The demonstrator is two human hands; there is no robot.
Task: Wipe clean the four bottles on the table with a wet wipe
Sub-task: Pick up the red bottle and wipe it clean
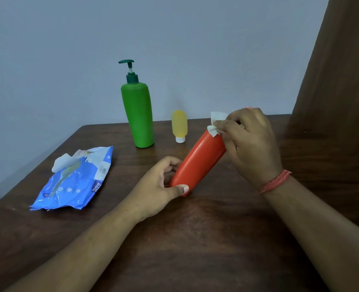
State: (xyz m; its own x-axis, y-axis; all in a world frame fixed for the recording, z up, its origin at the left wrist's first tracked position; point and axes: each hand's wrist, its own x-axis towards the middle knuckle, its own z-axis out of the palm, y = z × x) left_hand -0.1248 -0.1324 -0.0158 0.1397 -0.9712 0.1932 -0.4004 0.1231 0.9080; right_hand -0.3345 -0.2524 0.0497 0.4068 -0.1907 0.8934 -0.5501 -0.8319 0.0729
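left grip (153, 190) holds orange bottle (198, 163) base — right grip (250, 142) presses wipe (215, 123) on top.

Left hand (161, 182) gripping tilted orange bottle (197, 163), right hand (248, 140) pressing wipe (215, 123)

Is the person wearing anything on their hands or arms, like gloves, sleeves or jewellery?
No gloves and no sleeves in view: both forearms are bare. The right hand has a band of orange-red thread wound several times round its wrist. The left hand and its wrist carry nothing. No rings or watch show.
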